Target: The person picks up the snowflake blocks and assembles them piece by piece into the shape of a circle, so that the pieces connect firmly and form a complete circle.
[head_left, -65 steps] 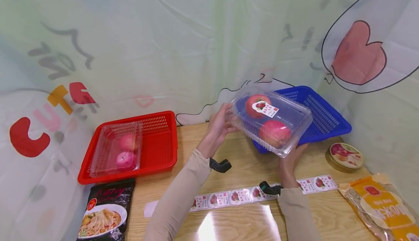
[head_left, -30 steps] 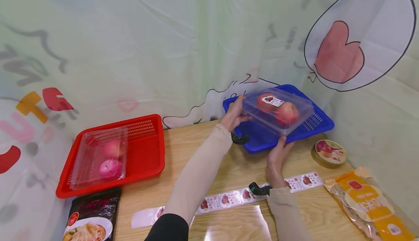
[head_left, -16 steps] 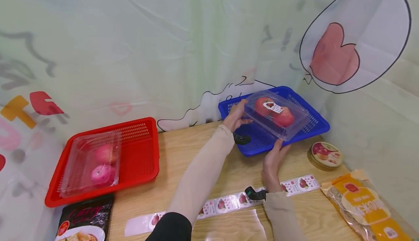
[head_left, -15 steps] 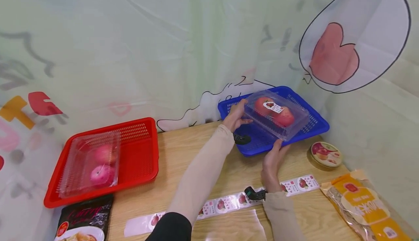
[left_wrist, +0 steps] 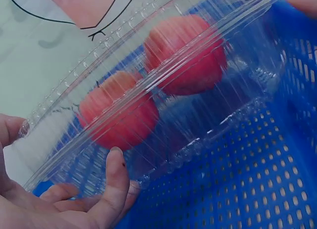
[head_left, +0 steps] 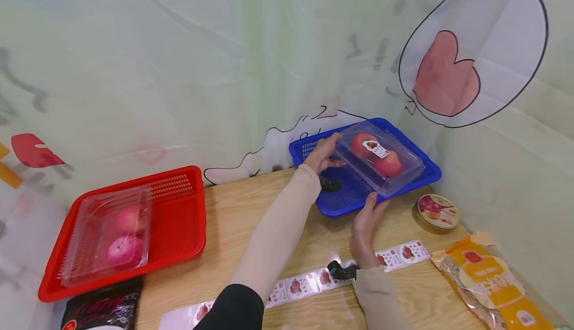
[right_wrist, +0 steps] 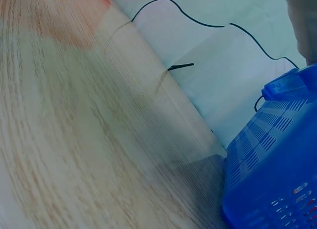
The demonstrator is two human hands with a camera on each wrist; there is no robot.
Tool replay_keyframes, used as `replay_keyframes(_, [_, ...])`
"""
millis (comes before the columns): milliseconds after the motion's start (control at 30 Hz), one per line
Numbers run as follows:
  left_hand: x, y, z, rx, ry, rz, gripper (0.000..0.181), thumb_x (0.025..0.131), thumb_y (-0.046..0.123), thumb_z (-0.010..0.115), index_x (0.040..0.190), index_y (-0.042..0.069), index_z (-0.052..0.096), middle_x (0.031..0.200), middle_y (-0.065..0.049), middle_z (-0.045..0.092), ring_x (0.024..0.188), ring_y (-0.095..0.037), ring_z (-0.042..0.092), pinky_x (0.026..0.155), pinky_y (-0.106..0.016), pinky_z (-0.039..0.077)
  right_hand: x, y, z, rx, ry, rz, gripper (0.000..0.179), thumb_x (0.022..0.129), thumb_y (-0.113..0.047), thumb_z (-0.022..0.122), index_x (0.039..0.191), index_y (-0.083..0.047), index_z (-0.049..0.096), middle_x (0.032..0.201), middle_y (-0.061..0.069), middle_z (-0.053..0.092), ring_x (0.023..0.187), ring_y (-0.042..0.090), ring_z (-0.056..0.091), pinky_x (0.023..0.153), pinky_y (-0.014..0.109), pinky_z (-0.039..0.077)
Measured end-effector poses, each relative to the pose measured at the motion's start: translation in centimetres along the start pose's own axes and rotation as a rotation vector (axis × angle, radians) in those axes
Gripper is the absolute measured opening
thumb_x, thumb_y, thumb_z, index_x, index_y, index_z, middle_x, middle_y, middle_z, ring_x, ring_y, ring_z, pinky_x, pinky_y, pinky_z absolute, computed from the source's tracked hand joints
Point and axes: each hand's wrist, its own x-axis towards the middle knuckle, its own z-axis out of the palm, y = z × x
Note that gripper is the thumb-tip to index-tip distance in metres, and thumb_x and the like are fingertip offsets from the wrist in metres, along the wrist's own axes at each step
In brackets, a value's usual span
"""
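A clear plastic clamshell box [head_left: 350,156] with two red apples [head_left: 388,164] and a printed label [head_left: 375,148] is tilted within the blue basket [head_left: 343,203]. My left hand [head_left: 324,153] grips the left end of the box; in the left wrist view its fingers [left_wrist: 115,184] curl under the lower edge. My right hand [head_left: 366,223] holds the near rim of the basket, thumb beside the box's near corner and other fingers under the rim. The basket's near side is tipped up, its perforated underside [right_wrist: 292,204] showing in the right wrist view.
A red basket [head_left: 181,215] at left holds another clear box [head_left: 85,240] with apples. A black food packet [head_left: 103,305] lies before it. A label strip [head_left: 309,285] crosses the wooden table [head_left: 233,230]. At right are a round tin [head_left: 438,211] and an orange-and-clear bag [head_left: 491,280].
From above the blue basket, the box has come down inside it, held by my left hand. My right hand stays at the basket's near rim. The head view has turned right.
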Motion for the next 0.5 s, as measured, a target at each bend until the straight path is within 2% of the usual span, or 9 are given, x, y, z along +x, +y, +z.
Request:
replay_keyframes(33, [0.1, 0.0, 0.1, 0.007, -0.007, 0.001, 0.073, 0.101, 0.03, 0.061, 0.162, 0.003, 0.032, 0.141, -0.036, 0.048, 0.095, -0.04, 0.069, 0.101, -0.056, 0.059, 0.0, 0.0, 0.0, 0.0, 0.002, -0.009, 0.067, 0.115, -0.032, 0.038, 0.172, -0.018, 0.005, 0.179, 0.002, 0.015, 0.162, 0.01, 0.014, 0.131, 0.02, 0.01])
replay_keyframes(100, [0.4, 0.0, 0.2, 0.01, -0.01, 0.004, 0.073, 0.102, 0.03, 0.062, 0.162, 0.003, 0.031, 0.127, -0.031, 0.052, 0.092, -0.037, 0.07, 0.101, -0.057, 0.059, -0.1, 0.2, 0.1, 0.009, -0.001, -0.018, 0.067, 0.115, -0.031, 0.037, 0.172, -0.017, 0.005, 0.179, 0.004, 0.015, 0.163, 0.012, 0.015, 0.133, 0.023, 0.01])
replay_keyframes(167, [0.7, -0.2, 0.4, 0.009, -0.003, 0.006, 0.07, 0.101, 0.03, 0.062, 0.159, 0.003, 0.035, 0.119, -0.026, 0.055, 0.089, -0.034, 0.07, 0.099, -0.055, 0.061, -0.4, 0.1, 0.2, 0.009, -0.001, -0.017, 0.067, 0.115, -0.03, 0.038, 0.171, -0.015, 0.006, 0.178, 0.006, 0.016, 0.163, 0.014, 0.016, 0.133, 0.025, 0.01])
replay_keyframes(267, [1.1, -0.6, 0.9, 0.01, 0.023, 0.01, 0.063, 0.101, 0.033, 0.062, 0.154, 0.005, 0.044, 0.117, -0.024, 0.058, 0.085, -0.026, 0.064, 0.089, -0.049, 0.064, -0.7, -0.1, 0.3, 0.01, 0.001, -0.018, 0.065, 0.115, -0.029, 0.037, 0.171, -0.015, 0.008, 0.178, 0.006, 0.017, 0.163, 0.016, 0.017, 0.133, 0.025, 0.011])
replay_keyframes(333, [1.4, -0.8, 1.5, 0.007, 0.06, 0.009, 0.063, 0.101, 0.035, 0.062, 0.154, 0.005, 0.046, 0.134, -0.028, 0.055, 0.094, -0.029, 0.065, 0.079, -0.043, 0.064, -0.8, -0.2, 0.3, 0.006, 0.003, -0.018, 0.065, 0.115, -0.028, 0.038, 0.171, -0.016, 0.009, 0.178, 0.006, 0.018, 0.163, 0.016, 0.018, 0.132, 0.024, 0.012])
replay_keyframes(400, [1.6, -1.1, 2.0, -0.001, 0.091, 0.008, 0.068, 0.102, 0.038, 0.061, 0.158, 0.006, 0.042, 0.15, -0.027, 0.047, 0.108, -0.032, 0.063, 0.071, -0.038, 0.06, -0.7, -0.2, 0.3, 0.007, 0.005, -0.019, 0.064, 0.115, -0.027, 0.038, 0.171, -0.017, 0.009, 0.178, 0.005, 0.018, 0.163, 0.016, 0.018, 0.132, 0.024, 0.012])
replay_keyframes(500, [1.9, -1.3, 2.9, -0.014, 0.124, 0.011, 0.072, 0.103, 0.039, 0.059, 0.162, 0.006, 0.034, 0.161, -0.024, 0.038, 0.125, -0.037, 0.056, 0.067, -0.034, 0.055, -0.5, -0.2, 0.1, 0.006, 0.007, -0.022, 0.064, 0.115, -0.026, 0.038, 0.171, -0.017, 0.009, 0.178, 0.005, 0.019, 0.163, 0.016, 0.019, 0.132, 0.024, 0.013])
